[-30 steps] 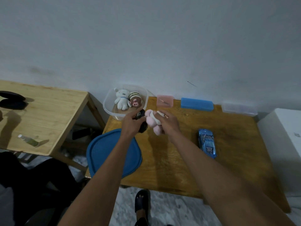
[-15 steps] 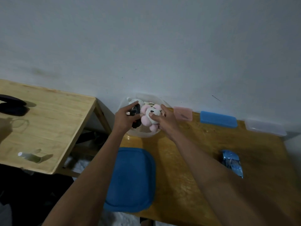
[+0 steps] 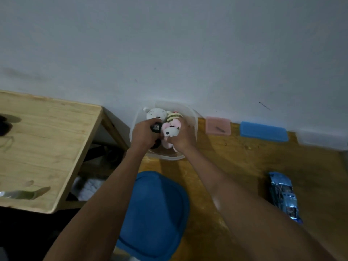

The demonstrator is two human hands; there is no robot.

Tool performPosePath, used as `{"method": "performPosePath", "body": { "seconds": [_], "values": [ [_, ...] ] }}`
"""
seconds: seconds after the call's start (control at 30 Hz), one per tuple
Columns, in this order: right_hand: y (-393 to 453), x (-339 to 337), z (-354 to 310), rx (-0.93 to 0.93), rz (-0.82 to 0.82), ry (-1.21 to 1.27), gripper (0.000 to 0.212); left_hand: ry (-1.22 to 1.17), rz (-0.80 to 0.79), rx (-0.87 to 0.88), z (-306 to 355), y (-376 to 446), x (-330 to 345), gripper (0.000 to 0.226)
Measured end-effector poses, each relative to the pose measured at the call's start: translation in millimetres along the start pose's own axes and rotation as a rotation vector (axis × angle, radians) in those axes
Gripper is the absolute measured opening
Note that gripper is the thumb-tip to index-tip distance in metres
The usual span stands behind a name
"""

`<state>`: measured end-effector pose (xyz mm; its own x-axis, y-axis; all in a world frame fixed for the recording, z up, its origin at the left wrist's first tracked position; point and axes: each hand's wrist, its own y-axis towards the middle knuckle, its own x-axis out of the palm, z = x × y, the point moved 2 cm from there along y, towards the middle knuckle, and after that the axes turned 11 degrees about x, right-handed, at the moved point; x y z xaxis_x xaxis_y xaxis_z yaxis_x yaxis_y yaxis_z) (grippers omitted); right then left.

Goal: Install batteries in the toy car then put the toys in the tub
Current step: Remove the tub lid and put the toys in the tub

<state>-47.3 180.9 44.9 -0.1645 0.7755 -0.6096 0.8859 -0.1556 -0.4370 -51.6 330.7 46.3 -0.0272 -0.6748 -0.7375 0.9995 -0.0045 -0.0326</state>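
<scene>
A clear plastic tub (image 3: 194, 119) stands at the back left corner of the brown table, against the wall. A white plush (image 3: 156, 113) and a striped plush (image 3: 174, 115) lie inside it. My left hand (image 3: 143, 134) grips a small black toy (image 3: 156, 127) inside the tub. My right hand (image 3: 183, 137) holds a pink and white plush (image 3: 170, 131) low in the tub beside it. The blue toy car (image 3: 284, 194) lies on the table far to the right, away from both hands.
The tub's blue lid (image 3: 156, 213) lies at the table's front left edge, under my arms. A pink box (image 3: 218, 126) and a blue box (image 3: 263, 131) sit along the wall. A lighter wooden table (image 3: 47, 144) stands to the left across a gap.
Both hands have carried the black toy and the pink plush from above the table to the tub and lowered them inside. The view has shifted left.
</scene>
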Motion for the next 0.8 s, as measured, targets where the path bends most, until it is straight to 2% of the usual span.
{"method": "performPosePath", "body": {
  "seconds": [0.17, 0.33, 0.5, 0.6, 0.7, 0.8],
  "values": [
    [-1.3, -0.3, -0.7, 0.001, -0.046, -0.158, 0.084, 0.093, -0.042, 0.005, -7.3, 0.0, 6.1, 0.028],
    [-9.3, 0.0, -5.1, -0.006, 0.003, -0.198, 0.08, 0.122, -0.039, 0.035, -8.2, -0.3, 5.3, 0.037],
    [-26.8, -15.7, -11.1, -0.086, 0.12, -0.165, 0.072, 0.023, 0.16, 0.113, 1.2, -26.5, -9.3, 0.039],
    [-42.8, -28.0, -13.8, -0.201, 0.189, -0.081, 0.057, -0.005, 0.327, 0.129, 2.2, -55.5, -21.1, 0.037],
    [-67.4, -35.4, -5.9, -0.313, 0.222, -0.005, 0.037, 0.028, 0.416, 0.092, 0.2, -94.5, -27.1, 0.036],
    [-92.9, -30.6, 15.3, -0.334, 0.158, 0.006, 0.028, 0.038, 0.453, 0.0, -6.8, -138.1, -26.0, 0.035]
  ]
}}
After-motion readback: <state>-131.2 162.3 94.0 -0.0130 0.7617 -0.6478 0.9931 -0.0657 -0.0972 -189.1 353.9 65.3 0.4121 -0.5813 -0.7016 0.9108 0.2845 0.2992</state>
